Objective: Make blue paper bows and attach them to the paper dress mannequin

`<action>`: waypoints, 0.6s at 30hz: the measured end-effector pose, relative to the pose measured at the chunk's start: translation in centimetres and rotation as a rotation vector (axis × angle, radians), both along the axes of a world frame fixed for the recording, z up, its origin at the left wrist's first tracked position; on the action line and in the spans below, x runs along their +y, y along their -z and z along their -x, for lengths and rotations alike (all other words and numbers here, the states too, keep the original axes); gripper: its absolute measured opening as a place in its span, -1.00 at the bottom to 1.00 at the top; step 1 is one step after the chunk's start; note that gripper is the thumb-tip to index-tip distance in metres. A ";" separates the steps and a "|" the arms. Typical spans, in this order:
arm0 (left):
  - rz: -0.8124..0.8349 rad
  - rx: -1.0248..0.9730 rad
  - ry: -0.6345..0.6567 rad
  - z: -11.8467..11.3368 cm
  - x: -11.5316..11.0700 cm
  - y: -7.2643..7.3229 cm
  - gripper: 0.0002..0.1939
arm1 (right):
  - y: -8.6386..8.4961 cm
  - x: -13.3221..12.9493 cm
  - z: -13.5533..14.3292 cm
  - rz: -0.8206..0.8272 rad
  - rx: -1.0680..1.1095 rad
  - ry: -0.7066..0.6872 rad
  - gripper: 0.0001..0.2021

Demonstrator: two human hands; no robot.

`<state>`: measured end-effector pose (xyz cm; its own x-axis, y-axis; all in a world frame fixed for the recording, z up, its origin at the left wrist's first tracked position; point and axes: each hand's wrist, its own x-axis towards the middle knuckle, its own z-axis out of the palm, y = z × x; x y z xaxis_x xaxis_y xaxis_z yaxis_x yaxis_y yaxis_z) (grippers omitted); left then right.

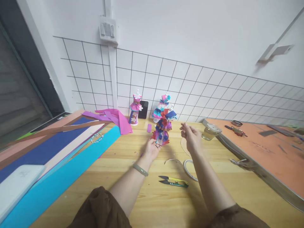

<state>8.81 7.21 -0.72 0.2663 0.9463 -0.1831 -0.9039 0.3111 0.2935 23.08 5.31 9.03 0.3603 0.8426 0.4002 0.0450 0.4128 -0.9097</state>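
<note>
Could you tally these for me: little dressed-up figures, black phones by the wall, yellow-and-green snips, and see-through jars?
Dressed-up figures: 3
Black phone: 1
Yellow-and-green snips: 1
See-through jar: 1
Total: 6

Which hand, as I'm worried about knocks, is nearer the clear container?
Right hand, just left of the clear container. Left hand: farther left, holding the red-and-blue figure.
</note>
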 end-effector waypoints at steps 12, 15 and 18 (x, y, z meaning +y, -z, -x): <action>0.068 0.001 -0.011 0.0 -0.4 -0.3 -0.90 | -10.9 3.2 3.4 -0.133 -1.003 0.161 -0.73; 0.075 0.008 -0.012 -0.1 -0.3 0.0 -0.91 | -11.1 3.7 3.5 -0.099 -1.122 0.212 -0.76; 0.061 0.027 -0.010 -0.2 -0.3 0.2 -0.93 | -11.1 4.1 3.3 -0.068 -1.157 0.211 -0.77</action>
